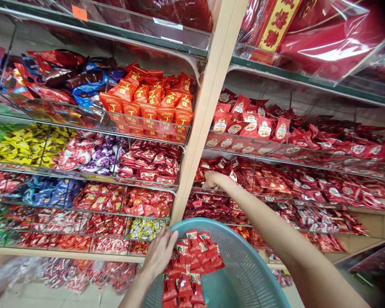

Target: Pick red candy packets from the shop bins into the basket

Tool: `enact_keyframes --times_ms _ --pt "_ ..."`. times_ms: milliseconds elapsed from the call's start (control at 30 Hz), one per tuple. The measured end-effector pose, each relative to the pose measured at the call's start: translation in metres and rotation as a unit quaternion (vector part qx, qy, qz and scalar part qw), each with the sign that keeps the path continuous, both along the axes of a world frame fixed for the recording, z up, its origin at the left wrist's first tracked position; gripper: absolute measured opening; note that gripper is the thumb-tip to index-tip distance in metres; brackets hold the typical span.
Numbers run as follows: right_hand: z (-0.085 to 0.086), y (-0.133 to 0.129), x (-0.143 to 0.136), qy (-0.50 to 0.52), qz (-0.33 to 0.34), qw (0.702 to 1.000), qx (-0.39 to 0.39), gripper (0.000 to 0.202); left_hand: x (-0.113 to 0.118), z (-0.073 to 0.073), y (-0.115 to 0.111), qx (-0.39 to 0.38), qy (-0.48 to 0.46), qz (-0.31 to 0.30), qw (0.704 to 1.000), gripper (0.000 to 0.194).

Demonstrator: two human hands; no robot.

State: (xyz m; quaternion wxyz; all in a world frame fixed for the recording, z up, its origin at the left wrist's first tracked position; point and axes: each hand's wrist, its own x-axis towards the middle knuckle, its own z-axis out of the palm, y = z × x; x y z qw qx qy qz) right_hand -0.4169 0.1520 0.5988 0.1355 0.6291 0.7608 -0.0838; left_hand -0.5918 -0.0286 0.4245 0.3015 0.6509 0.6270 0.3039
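The right hand (pixel 212 180) reaches into a shelf compartment just right of the centre of the frame, its wrist bent and its fingers pointing down among dark red packets (pixel 223 164). The fingertips are partly hidden, so whether they are apart or closed on a packet cannot be told. The reach seems best made over the front edge, with the knuckles low beneath the shelf above (pixel 340 170). A light pinch on a packet's sealed end, then a lift clear of the edge, should keep its neighbours from spilling and the wrapper from snagging.

The left hand (pixel 159 250), at the lower centre, is clamped on the rim of the teal basket (pixel 250 256), fingers over the edge. A firm, level hold matters, as the load sits toward that side; keeping the basket close under the compartment would shorten the carry and catch anything dropped.

Inside the basket, red packets with dark lettering (pixel 195 252) lie in a loose heap at its left, with teal bottom showing beside them. Beyond, a pale wooden upright (pixel 211 90) slants between the shelf bays. Orange-red packets (pixel 133 112) stand at the upper left of centre, yellow-wrapped sweets (pixel 27 143) lie at the left, and bagged sweets (pixel 80 273) are at the lower left.
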Motion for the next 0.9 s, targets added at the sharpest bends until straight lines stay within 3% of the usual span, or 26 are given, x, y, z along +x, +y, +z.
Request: enact_keyframes --times_ms 133,267,367,500,700,900 --pt "0.005 -0.004 0.005 0.072 0.02 0.996 -0.043 0.023 0.001 0.002 0.001 -0.001 -0.013 -0.007 1.0 0.056" --pt "0.021 -0.004 0.014 0.119 0.032 0.992 -0.035 0.024 0.001 -0.001 0.002 0.0 -0.015 -0.008 1.0 0.055" --pt "0.041 -0.003 0.03 0.133 0.031 0.99 0.026 0.029 0.0 -0.003 0.002 0.002 -0.01 -0.01 1.0 0.056" --pt "0.061 -0.007 0.055 0.05 -0.02 0.986 0.16 0.034 -0.001 -0.005 0.003 0.008 -0.001 -0.015 1.0 0.056" --pt "0.05 -0.017 0.078 -0.03 -0.162 0.953 0.256 0.047 0.001 -0.004 0.003 0.006 0.001 -0.017 1.0 0.054" --pt "0.037 -0.022 0.081 -0.07 -0.157 0.937 0.304 0.03 0.002 0.0 0.002 0.022 -0.003 -0.018 1.0 0.053"
